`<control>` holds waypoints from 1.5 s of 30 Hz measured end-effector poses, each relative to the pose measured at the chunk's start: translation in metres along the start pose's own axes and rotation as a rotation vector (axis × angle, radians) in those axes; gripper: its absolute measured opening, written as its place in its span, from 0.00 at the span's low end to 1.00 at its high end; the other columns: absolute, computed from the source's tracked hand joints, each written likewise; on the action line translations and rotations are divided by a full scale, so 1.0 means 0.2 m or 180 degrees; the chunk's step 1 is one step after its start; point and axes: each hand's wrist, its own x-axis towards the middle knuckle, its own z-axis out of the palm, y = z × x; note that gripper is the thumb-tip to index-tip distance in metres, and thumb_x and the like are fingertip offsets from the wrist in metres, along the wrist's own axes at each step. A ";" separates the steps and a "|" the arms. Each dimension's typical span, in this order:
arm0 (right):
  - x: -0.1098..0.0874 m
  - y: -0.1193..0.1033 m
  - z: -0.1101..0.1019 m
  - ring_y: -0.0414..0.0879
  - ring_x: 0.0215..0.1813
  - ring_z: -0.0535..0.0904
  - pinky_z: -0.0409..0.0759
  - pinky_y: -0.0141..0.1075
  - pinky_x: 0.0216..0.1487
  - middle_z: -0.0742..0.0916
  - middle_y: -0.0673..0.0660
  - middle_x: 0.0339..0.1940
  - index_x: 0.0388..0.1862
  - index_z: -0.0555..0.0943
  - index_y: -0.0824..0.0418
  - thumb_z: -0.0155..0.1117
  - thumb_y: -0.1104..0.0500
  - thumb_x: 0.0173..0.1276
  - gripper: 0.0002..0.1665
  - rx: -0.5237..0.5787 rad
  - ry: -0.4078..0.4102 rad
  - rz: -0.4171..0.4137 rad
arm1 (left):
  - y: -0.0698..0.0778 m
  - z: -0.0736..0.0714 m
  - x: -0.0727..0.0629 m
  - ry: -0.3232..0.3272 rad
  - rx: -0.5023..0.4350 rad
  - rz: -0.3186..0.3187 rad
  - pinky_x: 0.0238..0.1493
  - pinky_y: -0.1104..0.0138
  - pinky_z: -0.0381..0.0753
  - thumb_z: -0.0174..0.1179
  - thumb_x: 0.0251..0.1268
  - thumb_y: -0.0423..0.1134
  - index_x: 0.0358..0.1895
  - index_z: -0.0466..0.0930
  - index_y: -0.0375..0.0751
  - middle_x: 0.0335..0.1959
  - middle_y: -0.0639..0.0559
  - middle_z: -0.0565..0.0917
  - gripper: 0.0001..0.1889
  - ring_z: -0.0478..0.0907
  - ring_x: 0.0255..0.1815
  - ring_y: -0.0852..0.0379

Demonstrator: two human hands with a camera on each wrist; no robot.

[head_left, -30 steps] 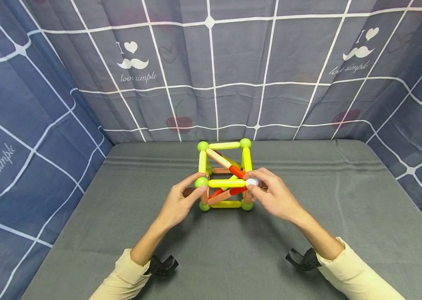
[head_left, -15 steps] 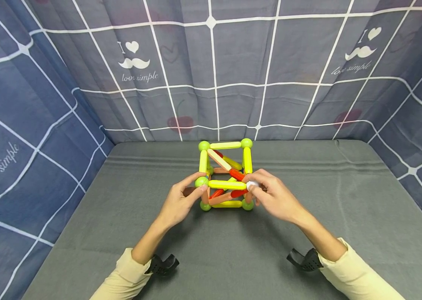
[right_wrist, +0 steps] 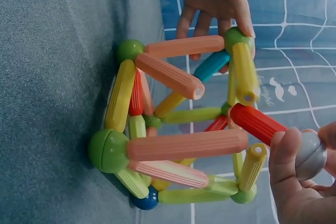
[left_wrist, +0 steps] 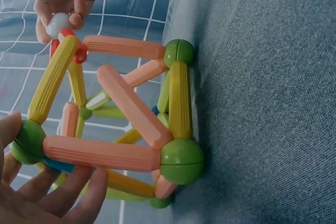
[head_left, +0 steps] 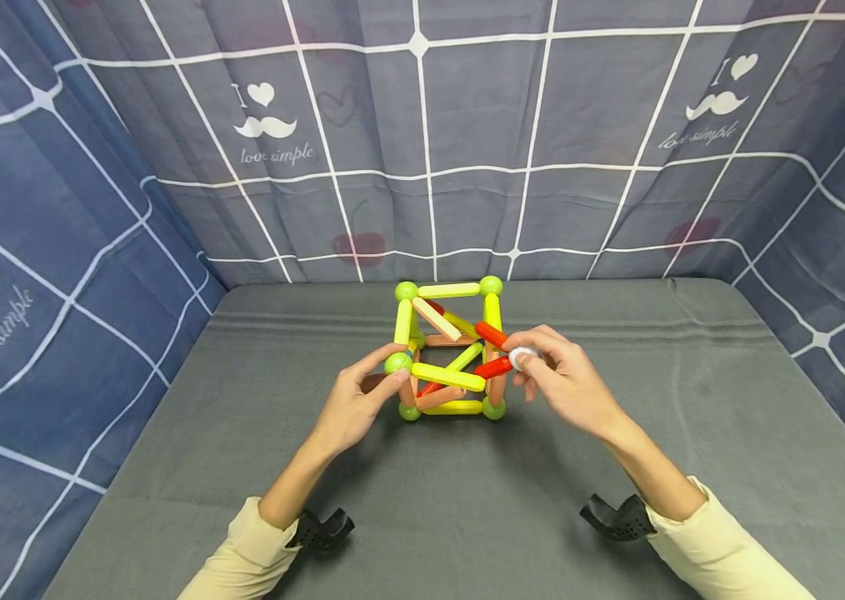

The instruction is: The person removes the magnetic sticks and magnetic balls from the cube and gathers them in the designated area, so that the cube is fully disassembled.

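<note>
A cube-shaped frame (head_left: 450,291) of coloured toy rods and mostly green balls stands on the table. My left hand (head_left: 351,404) pinches the green ball (head_left: 397,363) at its upper front left corner. To the right, my right hand (head_left: 572,383) pinches a pale grey ball (right_wrist: 311,156) between thumb and fingers. Two red rods (head_left: 493,367) stick out leftward from that ball. A yellow rod (head_left: 448,377) slants down from the left-hand ball, its right end free. In the right wrist view, an upright peach rod (right_wrist: 189,145) and a diagonal peach rod (right_wrist: 168,73) also end free.
The frame rests on a grey cloth-covered table (head_left: 302,333). A blue-grey checked curtain (head_left: 482,108) rises behind and along both sides. Black straps (head_left: 325,530) sit around both wrists.
My right hand has pulled the grey ball and both red rods rightward off the frame's corner. The front yellow rod's right end has dropped. My left hand has barely shifted.
</note>
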 end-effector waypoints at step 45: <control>-0.17 0.13 -0.16 0.47 0.29 0.86 0.83 0.36 0.37 0.84 0.71 0.36 0.57 0.74 0.77 0.55 0.74 0.70 0.17 0.0407 0.0426 0.0266 | -0.03 0.00 0.00 -0.0012 0.0080 -0.0016 0.46 0.60 0.79 0.60 0.73 0.42 0.69 0.72 0.42 0.54 0.44 0.82 0.24 0.85 0.44 0.48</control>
